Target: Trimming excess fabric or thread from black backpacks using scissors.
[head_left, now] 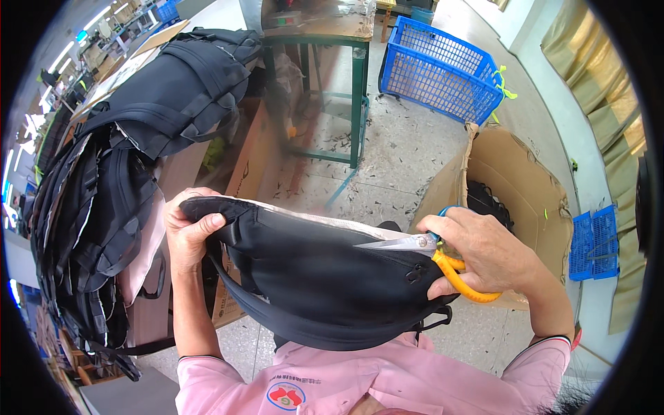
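A black bag (311, 277) is held up in front of my chest, its pale inner edge (332, 221) facing away from me. Its left end is gripped by my left hand (190, 228), thumb on the near side and fingers behind. My right hand (484, 249) holds scissors (456, 277) with orange and blue handles. Their blades point left and lie over the upper right part of the bag, close to its edge. Whether they touch the fabric I cannot tell. The fingers of my left hand behind the bag are hidden.
More black bags (104, 207) are piled at the left. A green-legged table (356, 104) stands ahead. Beyond and to the right are a blue plastic basket (443, 76), an open cardboard box (532, 166) with dark material inside, and another blue basket (593, 242). Dark scraps litter the floor.
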Available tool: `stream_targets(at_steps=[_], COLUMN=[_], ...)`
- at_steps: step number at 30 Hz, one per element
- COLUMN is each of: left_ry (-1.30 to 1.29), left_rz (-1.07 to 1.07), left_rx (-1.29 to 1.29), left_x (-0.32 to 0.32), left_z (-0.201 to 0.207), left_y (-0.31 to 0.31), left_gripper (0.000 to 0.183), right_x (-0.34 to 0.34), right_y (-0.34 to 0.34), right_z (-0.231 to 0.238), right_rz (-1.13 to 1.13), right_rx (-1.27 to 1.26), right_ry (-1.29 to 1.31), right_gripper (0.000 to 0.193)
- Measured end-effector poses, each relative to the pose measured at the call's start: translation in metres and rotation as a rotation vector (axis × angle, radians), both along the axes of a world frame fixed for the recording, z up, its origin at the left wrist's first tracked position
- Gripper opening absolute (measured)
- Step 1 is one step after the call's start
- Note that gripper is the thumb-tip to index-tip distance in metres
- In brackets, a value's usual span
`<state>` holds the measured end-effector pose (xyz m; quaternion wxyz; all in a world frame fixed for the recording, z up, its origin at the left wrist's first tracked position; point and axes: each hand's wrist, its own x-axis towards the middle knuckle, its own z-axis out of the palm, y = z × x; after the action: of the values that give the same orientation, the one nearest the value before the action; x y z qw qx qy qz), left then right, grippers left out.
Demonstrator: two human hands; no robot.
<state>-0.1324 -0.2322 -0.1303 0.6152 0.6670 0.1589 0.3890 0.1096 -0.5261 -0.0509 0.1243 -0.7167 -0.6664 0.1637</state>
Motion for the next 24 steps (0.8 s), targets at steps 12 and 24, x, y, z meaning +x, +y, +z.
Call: stream_targets(at_steps=[12, 24], left_ry=[0.026, -0.018], left_rz=[0.075, 0.097], left_rx=[0.04, 0.044], left_x=[-0.02, -0.029], left_z=[0.003, 0.001], left_y=[-0.004, -0.008], left_gripper=[0.032, 0.032], right_x=[-0.006, -0.014], right_y=[0.006, 0.028], right_z=[-0.007, -0.001], right_rz=[0.054, 0.093], right_rx=[0.027, 0.008], right_ry=[0.022, -0.009], right_gripper=[0.053, 0.063])
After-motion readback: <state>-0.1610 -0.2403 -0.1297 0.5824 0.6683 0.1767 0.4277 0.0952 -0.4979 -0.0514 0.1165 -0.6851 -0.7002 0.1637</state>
